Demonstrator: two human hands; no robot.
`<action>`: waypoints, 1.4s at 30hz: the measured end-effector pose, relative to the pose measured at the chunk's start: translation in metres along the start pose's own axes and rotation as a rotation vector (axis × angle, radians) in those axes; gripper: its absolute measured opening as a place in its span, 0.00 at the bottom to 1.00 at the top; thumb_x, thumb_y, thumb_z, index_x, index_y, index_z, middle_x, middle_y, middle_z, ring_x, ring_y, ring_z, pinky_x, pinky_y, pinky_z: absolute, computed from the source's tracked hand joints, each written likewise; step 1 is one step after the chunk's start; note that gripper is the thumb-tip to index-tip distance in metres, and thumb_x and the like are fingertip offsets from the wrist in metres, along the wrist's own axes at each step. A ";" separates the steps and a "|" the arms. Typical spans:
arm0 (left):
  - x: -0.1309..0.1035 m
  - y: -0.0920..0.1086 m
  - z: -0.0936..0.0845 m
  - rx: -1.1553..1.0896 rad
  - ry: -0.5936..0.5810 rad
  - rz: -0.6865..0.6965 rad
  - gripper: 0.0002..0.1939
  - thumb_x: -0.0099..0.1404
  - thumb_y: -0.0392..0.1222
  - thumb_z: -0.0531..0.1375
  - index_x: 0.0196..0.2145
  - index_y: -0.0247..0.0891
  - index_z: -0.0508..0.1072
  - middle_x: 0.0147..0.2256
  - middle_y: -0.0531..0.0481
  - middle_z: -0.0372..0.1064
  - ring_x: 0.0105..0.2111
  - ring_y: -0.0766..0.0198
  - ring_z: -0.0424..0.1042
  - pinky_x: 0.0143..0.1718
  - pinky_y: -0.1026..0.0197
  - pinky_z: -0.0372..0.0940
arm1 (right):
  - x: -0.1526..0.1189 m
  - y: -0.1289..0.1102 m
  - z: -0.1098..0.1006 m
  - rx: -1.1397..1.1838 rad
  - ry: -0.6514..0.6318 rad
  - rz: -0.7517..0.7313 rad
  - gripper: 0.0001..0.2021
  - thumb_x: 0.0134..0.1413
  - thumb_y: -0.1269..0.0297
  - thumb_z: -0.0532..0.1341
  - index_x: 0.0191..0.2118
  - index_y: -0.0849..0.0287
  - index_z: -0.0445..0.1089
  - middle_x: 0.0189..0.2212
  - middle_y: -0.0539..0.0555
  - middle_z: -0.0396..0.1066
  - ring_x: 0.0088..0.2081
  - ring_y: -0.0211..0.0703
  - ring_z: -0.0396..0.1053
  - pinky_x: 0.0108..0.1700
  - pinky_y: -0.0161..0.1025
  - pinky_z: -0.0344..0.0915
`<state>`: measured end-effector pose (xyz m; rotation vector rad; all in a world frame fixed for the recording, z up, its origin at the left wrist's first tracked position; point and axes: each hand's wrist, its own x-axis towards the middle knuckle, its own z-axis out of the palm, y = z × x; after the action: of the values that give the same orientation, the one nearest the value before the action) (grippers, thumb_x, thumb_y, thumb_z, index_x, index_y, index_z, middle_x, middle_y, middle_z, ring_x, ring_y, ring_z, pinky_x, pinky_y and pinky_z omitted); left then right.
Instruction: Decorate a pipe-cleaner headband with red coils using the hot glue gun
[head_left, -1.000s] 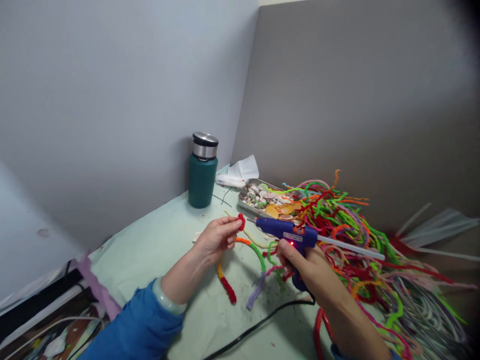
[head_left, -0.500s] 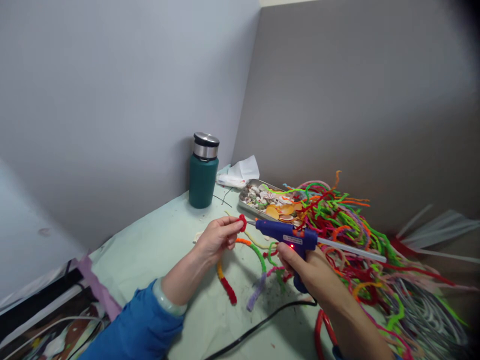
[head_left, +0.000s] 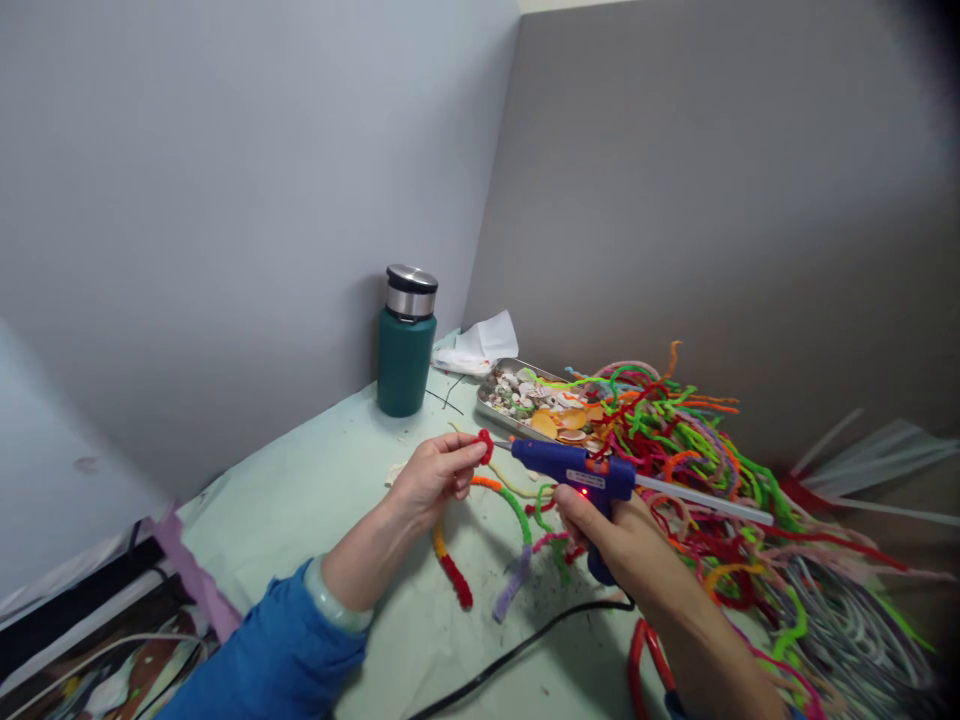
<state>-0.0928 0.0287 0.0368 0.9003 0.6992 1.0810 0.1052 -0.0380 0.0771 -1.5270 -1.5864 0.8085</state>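
Note:
Between the thumb and fingers of my left hand [head_left: 433, 478] is a small red fuzzy pipe-cleaner piece [head_left: 486, 447], pinched at its edge. My right hand [head_left: 611, 530] grips a blue hot glue gun [head_left: 574, 462] by its handle, with a red light lit on its side. A translucent glue stick [head_left: 701, 498] juts from the back of the gun. The nozzle points left and its tip is at the red piece; whether glue is on it I cannot make out. Below my left hand lies an arch of multicoloured pipe cleaner [head_left: 517, 515], partly hidden by that hand.
A green bottle [head_left: 405, 360] stands near the wall, beside crumpled white tissue [head_left: 484, 345]. Behind the gun sits a metal tray [head_left: 499, 410] of shells and discs. A tangled heap of pipe cleaners [head_left: 720, 480] covers the right side. A black cord [head_left: 517, 645] crosses the table's front.

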 end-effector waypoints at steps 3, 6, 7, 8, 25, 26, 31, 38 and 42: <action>0.000 0.000 0.000 -0.003 0.005 0.002 0.12 0.50 0.43 0.66 0.29 0.32 0.72 0.20 0.55 0.61 0.15 0.78 0.50 0.16 0.69 0.45 | 0.000 0.001 -0.001 -0.050 -0.069 0.021 0.20 0.51 0.46 0.55 0.25 0.60 0.70 0.18 0.50 0.65 0.21 0.38 0.62 0.25 0.35 0.58; 0.001 -0.001 -0.001 -0.017 0.013 -0.004 0.12 0.50 0.43 0.66 0.29 0.32 0.72 0.18 0.56 0.58 0.15 0.77 0.50 0.16 0.70 0.45 | 0.000 0.001 -0.003 -0.045 -0.071 0.038 0.21 0.52 0.46 0.55 0.32 0.60 0.72 0.22 0.51 0.68 0.25 0.40 0.65 0.26 0.34 0.59; 0.001 -0.001 -0.001 -0.024 0.016 -0.007 0.12 0.50 0.43 0.66 0.29 0.32 0.72 0.18 0.57 0.57 0.16 0.77 0.50 0.16 0.70 0.45 | 0.000 0.001 -0.004 -0.028 -0.066 0.038 0.20 0.52 0.46 0.55 0.34 0.60 0.72 0.25 0.52 0.69 0.27 0.41 0.66 0.27 0.34 0.60; 0.001 -0.001 -0.001 -0.030 0.017 -0.010 0.12 0.50 0.43 0.66 0.29 0.32 0.72 0.18 0.57 0.57 0.16 0.77 0.50 0.16 0.70 0.45 | -0.001 0.000 -0.005 -0.006 -0.061 0.042 0.20 0.52 0.46 0.55 0.37 0.59 0.73 0.27 0.53 0.71 0.30 0.42 0.67 0.29 0.35 0.61; 0.001 -0.003 -0.002 -0.001 0.003 0.000 0.12 0.51 0.43 0.66 0.29 0.32 0.72 0.21 0.56 0.60 0.15 0.78 0.51 0.16 0.70 0.45 | 0.001 0.003 -0.001 0.017 -0.027 0.066 0.22 0.52 0.44 0.54 0.24 0.60 0.68 0.22 0.53 0.68 0.24 0.39 0.65 0.25 0.34 0.60; 0.001 -0.003 -0.002 0.003 0.001 0.001 0.12 0.51 0.43 0.65 0.29 0.32 0.72 0.21 0.56 0.60 0.15 0.78 0.51 0.16 0.70 0.44 | 0.000 0.003 -0.001 0.021 -0.034 0.073 0.23 0.52 0.44 0.54 0.23 0.60 0.68 0.22 0.53 0.67 0.23 0.39 0.64 0.24 0.34 0.60; 0.001 -0.001 -0.001 -0.008 0.002 -0.018 0.12 0.51 0.43 0.66 0.29 0.33 0.71 0.19 0.57 0.58 0.15 0.78 0.51 0.16 0.69 0.45 | 0.001 0.003 -0.001 -0.031 -0.052 0.042 0.22 0.53 0.44 0.53 0.23 0.60 0.66 0.21 0.51 0.66 0.23 0.39 0.64 0.26 0.34 0.60; 0.000 -0.001 -0.001 0.006 -0.012 -0.018 0.11 0.52 0.43 0.65 0.27 0.32 0.70 0.19 0.56 0.59 0.15 0.78 0.51 0.16 0.69 0.44 | 0.002 0.003 -0.001 -0.139 -0.040 0.014 0.23 0.54 0.44 0.51 0.21 0.59 0.63 0.19 0.50 0.63 0.23 0.38 0.62 0.27 0.34 0.58; 0.001 -0.001 -0.002 0.008 -0.015 -0.018 0.11 0.52 0.43 0.65 0.28 0.33 0.71 0.20 0.56 0.60 0.15 0.78 0.51 0.16 0.69 0.44 | 0.002 0.003 0.000 -0.125 -0.023 0.022 0.22 0.53 0.44 0.52 0.22 0.59 0.62 0.19 0.49 0.62 0.23 0.38 0.61 0.26 0.34 0.58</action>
<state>-0.0935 0.0295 0.0348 0.9059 0.6986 1.0552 0.1064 -0.0354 0.0750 -1.6309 -1.6664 0.7531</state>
